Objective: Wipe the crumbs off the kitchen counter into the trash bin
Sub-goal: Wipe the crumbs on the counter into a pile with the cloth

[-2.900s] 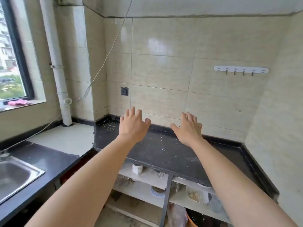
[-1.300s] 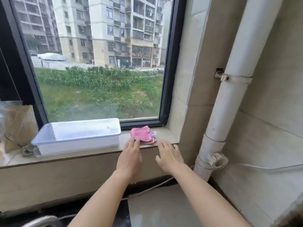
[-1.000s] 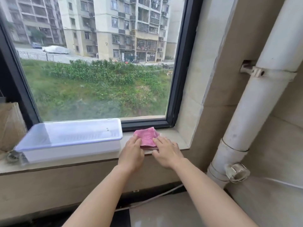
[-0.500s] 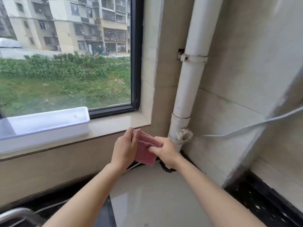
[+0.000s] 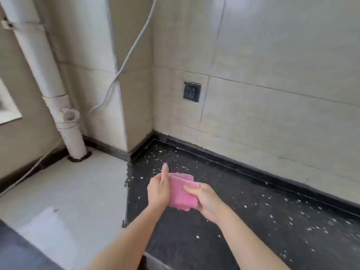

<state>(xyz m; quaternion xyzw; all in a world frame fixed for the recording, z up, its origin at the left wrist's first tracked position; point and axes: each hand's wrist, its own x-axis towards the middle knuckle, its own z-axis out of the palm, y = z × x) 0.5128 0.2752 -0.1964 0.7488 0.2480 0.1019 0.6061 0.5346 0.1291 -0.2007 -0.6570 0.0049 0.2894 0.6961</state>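
Both hands hold a folded pink cloth above the crumb-strewn dark surface.

At centre frame the left hand [image 5: 158, 190] grips the left edge of the pink cloth [image 5: 180, 192], thumb raised, while the right hand [image 5: 207, 200] pinches its right edge with the thumb laid across the front; both grips are closed on the cloth, which hangs between them above the dark surface [image 5: 194, 250]. Pale crumbs [image 5: 197, 236] lie scattered over that surface, from lower right to the back corner. A light surface [image 5: 68, 201] adjoins it at the left. Farther back, a white pipe [image 5: 48, 75] stands at upper left, a grey cable [image 5: 124, 63] runs down the tiled wall [image 5: 272, 55], and a dark socket [image 5: 191, 92] sits in the wall.
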